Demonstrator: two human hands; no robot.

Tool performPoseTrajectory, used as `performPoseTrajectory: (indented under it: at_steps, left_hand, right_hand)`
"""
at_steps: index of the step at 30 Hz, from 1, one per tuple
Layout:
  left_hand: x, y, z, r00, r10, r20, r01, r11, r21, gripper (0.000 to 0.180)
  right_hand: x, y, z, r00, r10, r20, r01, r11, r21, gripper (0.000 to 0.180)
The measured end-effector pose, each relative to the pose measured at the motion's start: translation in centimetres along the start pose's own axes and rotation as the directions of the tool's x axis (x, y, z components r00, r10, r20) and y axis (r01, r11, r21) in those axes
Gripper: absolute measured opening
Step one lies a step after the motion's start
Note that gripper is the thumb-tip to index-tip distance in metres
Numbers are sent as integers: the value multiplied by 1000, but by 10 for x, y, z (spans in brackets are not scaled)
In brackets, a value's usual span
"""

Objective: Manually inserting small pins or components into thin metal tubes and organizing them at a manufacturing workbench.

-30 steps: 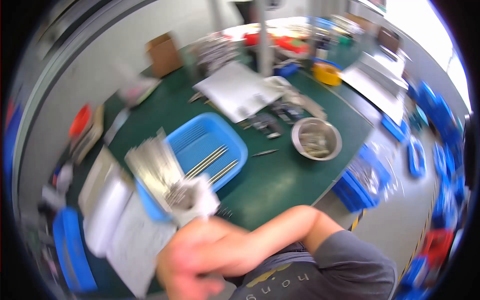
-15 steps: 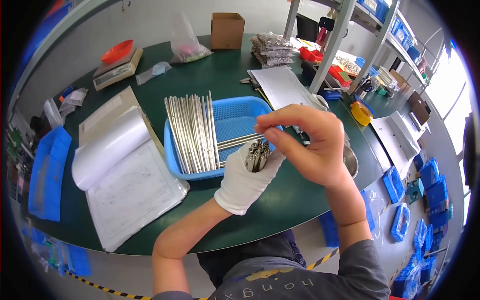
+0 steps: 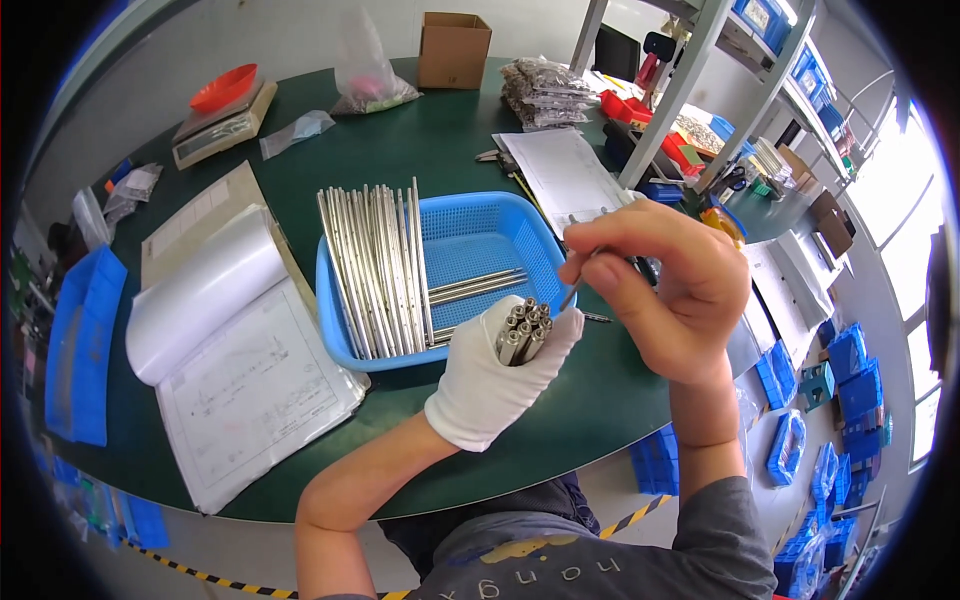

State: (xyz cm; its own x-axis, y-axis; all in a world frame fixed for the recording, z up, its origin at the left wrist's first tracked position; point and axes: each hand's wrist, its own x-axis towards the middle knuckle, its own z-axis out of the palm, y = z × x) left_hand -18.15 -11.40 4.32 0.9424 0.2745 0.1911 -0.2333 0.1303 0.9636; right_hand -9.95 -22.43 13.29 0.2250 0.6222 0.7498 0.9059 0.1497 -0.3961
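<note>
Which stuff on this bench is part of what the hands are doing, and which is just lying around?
In use:
left hand gripping bundle of metal rods
right hand holding thin tool
blue basket
row of rods

Lying about:
cardboard box
orange tray
open booklet

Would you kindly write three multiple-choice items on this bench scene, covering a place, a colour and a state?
1. Where does the row of long metal rods lie?
A. across the blue basket's left rim
B. on the open booklet
C. inside the cardboard box

2. What colour is the glove on the left hand?
A. black
B. white
C. yellow

3. What does the left hand hold?
A. nothing
B. a sheet of paper
C. a bundle of short rods

Key: 1 A, the rods rest over that rim; 2 B, the glove is plainly white; 3 C, rod ends stick out of the fist.
</note>
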Motion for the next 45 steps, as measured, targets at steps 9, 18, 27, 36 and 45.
performPoseTrajectory:
  at_steps: [9,18,27,36,45]
  left_hand:
    - [1,-2,0,998,60,-24,-59,998,10,19]
    - [4,-20,-3,971,238,-19,-235,966,109,23]
    - [1,-5,0,997,75,-20,-73,995,71,22]
    - [5,-20,-1,971,236,-34,-232,969,81,20]
    - [5,-22,-4,977,214,-9,-212,973,91,18]
  right_hand:
    - [-3,1,1,996,17,92,-15,1000,-23,18]
    - [-13,19,18,964,-252,-82,250,968,-34,29]
    - [-15,10,18,971,-150,-186,155,988,13,31]
    - [-15,12,22,965,-201,-171,214,975,56,31]
    - [-9,12,19,958,-265,-104,268,963,10,28]
